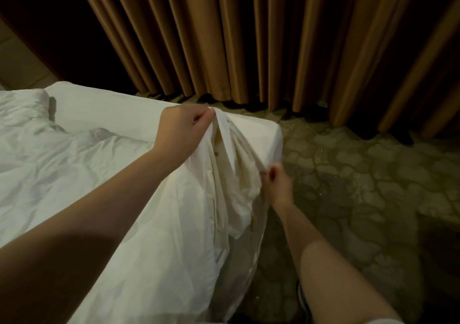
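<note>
A white duvet cover (104,174) lies crumpled over a bed with a white sheet (256,134). My left hand (179,132) pinches a raised edge of the cover above the bed's far corner. My right hand (276,181) grips another fold of the same cover lower down, beside the bed's right edge. Between the two hands the cloth hangs in long folds, and small brownish spots show on it.
Brown pleated curtains (224,37) hang behind the bed down to the floor. A patterned carpet (361,186) covers the floor to the right. A pillow (22,107) lies at the far left of the bed, with a small dark object (52,107) beside it.
</note>
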The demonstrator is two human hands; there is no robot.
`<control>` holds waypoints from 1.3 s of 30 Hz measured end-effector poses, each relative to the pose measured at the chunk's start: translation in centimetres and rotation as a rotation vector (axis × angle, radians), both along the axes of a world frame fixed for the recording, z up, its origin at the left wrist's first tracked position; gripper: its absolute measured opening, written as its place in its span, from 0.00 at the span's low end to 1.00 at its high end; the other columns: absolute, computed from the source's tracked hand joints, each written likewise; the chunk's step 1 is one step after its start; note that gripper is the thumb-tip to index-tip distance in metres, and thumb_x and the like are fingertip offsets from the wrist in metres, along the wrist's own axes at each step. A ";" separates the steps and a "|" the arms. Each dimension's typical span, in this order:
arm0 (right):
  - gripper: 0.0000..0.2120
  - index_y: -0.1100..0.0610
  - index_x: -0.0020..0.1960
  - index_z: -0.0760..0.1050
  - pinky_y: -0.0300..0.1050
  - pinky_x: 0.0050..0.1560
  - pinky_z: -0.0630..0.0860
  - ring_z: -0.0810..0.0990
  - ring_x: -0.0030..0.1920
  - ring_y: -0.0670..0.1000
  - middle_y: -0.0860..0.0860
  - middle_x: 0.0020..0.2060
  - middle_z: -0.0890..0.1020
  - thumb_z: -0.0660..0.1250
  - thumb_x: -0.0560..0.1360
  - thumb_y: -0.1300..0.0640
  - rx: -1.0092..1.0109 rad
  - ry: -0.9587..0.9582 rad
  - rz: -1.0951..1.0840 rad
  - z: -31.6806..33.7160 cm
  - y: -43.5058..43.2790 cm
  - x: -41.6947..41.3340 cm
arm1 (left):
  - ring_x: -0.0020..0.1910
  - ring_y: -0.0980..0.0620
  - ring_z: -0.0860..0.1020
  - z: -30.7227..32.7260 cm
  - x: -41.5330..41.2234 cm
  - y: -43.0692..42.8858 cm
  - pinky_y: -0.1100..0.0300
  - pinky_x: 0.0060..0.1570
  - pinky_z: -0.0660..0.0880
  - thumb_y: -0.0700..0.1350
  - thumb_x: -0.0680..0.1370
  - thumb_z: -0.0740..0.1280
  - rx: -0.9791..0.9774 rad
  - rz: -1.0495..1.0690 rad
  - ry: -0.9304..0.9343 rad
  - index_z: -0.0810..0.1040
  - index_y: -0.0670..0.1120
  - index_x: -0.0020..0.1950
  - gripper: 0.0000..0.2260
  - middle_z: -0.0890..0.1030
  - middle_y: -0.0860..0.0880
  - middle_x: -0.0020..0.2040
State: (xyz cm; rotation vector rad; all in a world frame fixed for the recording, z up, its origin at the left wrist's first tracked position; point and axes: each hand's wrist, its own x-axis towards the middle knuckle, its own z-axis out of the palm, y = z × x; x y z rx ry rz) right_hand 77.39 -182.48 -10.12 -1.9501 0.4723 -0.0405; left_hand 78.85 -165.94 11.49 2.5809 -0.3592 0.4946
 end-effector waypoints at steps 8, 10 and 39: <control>0.17 0.68 0.45 0.75 0.49 0.42 0.74 0.77 0.39 0.56 0.64 0.41 0.80 0.71 0.74 0.52 0.176 0.155 -0.018 -4.8 -1.7 -2.1 | 0.32 0.53 0.71 0.5 0.3 1.3 0.67 0.34 0.65 0.45 0.80 0.62 -0.047 0.061 -0.036 0.83 0.40 0.45 0.13 0.78 0.46 0.34; 0.16 0.68 0.48 0.76 0.47 0.43 0.74 0.78 0.41 0.56 0.65 0.44 0.81 0.71 0.73 0.53 0.314 0.180 -0.057 -4.7 -1.4 -2.4 | 0.34 0.49 0.73 0.4 0.4 1.4 0.68 0.34 0.64 0.45 0.80 0.62 -0.066 0.068 -0.051 0.83 0.38 0.43 0.14 0.79 0.41 0.34; 0.15 0.62 0.51 0.70 0.45 0.50 0.71 0.77 0.50 0.55 0.56 0.48 0.77 0.68 0.75 0.51 0.423 0.271 -0.331 -6.5 4.9 -6.0 | 0.28 0.59 0.67 0.7 0.0 1.7 0.72 0.34 0.64 0.46 0.80 0.61 -0.095 0.166 -0.039 0.77 0.46 0.37 0.12 0.70 0.55 0.28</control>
